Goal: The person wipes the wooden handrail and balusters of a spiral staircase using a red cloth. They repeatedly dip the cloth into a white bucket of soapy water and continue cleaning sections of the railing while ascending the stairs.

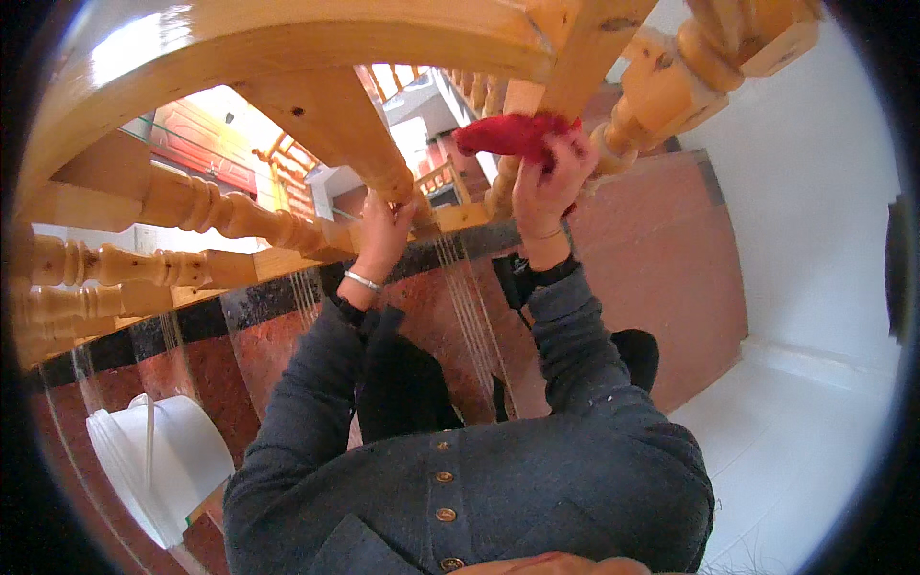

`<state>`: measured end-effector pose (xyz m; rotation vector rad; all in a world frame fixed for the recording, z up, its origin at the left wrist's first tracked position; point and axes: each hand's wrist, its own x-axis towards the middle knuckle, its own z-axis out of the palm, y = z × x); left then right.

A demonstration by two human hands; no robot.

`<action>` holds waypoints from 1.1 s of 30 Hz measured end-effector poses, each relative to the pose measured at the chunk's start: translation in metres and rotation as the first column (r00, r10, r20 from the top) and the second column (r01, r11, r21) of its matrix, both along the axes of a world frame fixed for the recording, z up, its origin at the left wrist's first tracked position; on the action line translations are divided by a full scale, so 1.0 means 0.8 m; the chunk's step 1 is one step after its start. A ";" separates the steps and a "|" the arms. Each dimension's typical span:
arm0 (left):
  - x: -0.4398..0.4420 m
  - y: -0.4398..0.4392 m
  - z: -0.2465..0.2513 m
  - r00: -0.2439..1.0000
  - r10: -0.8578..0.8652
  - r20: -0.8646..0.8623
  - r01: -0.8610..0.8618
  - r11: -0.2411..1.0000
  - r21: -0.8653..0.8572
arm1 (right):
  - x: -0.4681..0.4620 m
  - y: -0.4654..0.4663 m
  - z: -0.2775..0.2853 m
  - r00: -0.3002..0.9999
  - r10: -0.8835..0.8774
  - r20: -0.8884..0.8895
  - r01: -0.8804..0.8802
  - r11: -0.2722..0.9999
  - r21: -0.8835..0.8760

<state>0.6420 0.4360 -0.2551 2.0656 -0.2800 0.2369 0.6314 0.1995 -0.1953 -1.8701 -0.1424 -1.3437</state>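
My right hand is closed on a red cloth, which it holds against a square wooden post of the stair railing. One end of the cloth sticks out to the left of my fingers. My left hand grips the lower part of a turned wooden baluster, near the bottom rail. A light bracelet circles my left wrist. Above both hands curves a varnished wooden handrail.
A white bucket with a handle stands on the reddish steps at lower left. More turned balusters line the left. A white wall bounds the landing at right. Beyond the railing lies a lower level.
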 end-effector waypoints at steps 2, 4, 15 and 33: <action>-0.019 -0.017 0.009 0.981 0.178 0.072 -0.179 0.984 0.014 | -0.004 0.005 -0.006 0.989 -0.080 -0.127 0.069 0.993 -0.096; -0.068 -0.049 0.011 0.928 0.372 0.009 -0.371 0.928 -0.044 | -0.026 0.008 -0.020 0.931 0.044 -0.361 0.040 0.974 0.223; -0.041 -0.153 -0.031 0.795 -0.549 -0.258 0.347 0.761 -0.548 | -0.062 -0.047 0.053 0.874 0.435 -0.215 -0.044 0.512 0.858; 0.006 -0.190 -0.159 0.919 -0.269 -0.288 0.078 0.841 -0.536 | 0.020 -0.048 -0.174 0.584 0.488 -0.649 0.013 0.794 0.608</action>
